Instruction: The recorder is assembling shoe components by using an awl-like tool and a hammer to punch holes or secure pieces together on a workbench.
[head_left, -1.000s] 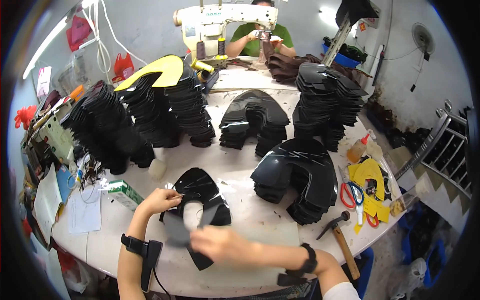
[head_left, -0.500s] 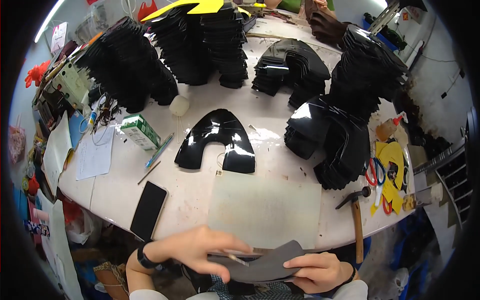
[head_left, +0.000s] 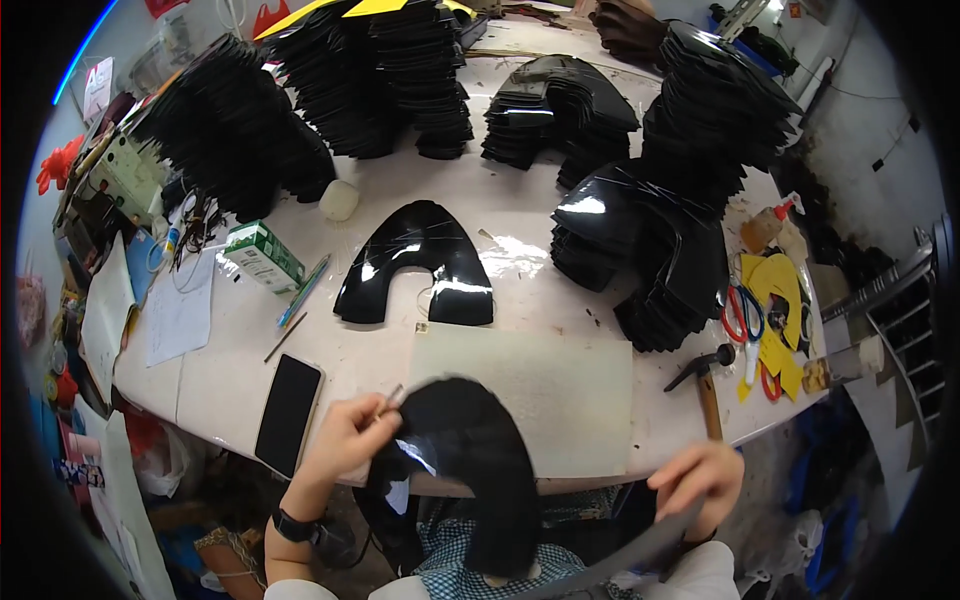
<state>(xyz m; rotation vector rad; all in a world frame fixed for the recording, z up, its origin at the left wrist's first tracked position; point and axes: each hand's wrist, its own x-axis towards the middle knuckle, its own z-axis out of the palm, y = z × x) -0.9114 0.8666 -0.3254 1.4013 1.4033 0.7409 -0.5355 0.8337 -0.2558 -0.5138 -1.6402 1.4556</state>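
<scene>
One slim tool (head_left: pixel 393 400) (kind unclear), pinched between thumb and fingers of the left hand (head_left: pixel 350 440). Just beside: black horseshoe-shaped piece (head_left: pixel 485 440), above checked cloth (head_left: pixel 440 583), hiding part of the pale mat (head_left: pixel 585 400). Right hand (head_left: pixel 708 480): fingers bent; blurred dark strip (head_left: pixel 635 548) reaches it, cannot tell whether clasped. Glossy black arch (head_left: pixel 420 235) on white table (head_left: pixel 225 380) beyond.

Left hand (head_left: pixel 350 440): bare, with a black band (head_left: pixel 297 528) around the wrist
Right hand (head_left: pixel 705 482): bare
Sleeves (head_left: pixel 712 575): plain white
Lap cloth (head_left: pixel 445 582): small check, dark blue-green and white
</scene>
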